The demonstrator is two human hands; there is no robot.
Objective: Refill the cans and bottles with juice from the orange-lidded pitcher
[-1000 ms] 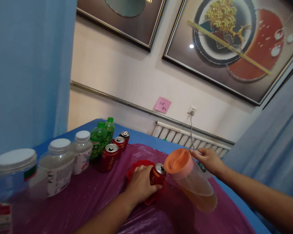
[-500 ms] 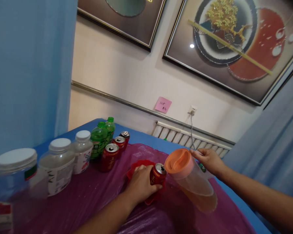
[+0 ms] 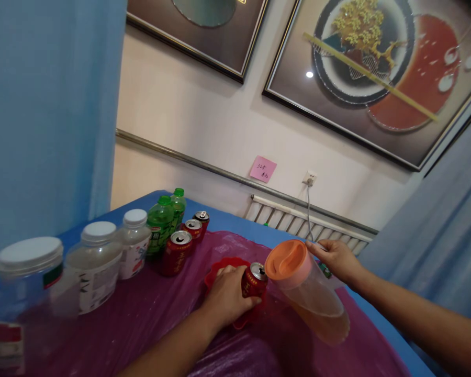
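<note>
My left hand (image 3: 228,294) is wrapped round a red drink can (image 3: 254,283) whose top is opened. Under the can and hand lies a red scalloped dish (image 3: 215,268), partly hidden. With my right hand (image 3: 333,255) I hold a clear pitcher (image 3: 317,298) with an orange lid (image 3: 289,262); most of its handle is hidden. The pitcher leans toward the can, its lid end close to the can's top. Pale brown liquid sits in its lower part. Whether any liquid runs out, I cannot tell.
Left of the dish stand several red cans (image 3: 176,254), two green bottles (image 3: 160,225) and white-lidded clear jars (image 3: 98,267). Purple plastic film (image 3: 149,330) covers the blue table (image 3: 215,210). Behind are a radiator (image 3: 275,214) and a corded wall socket (image 3: 309,178).
Almost nothing differs. The view has shifted very slightly; both hands, the can and the tilted pitcher keep their places.
</note>
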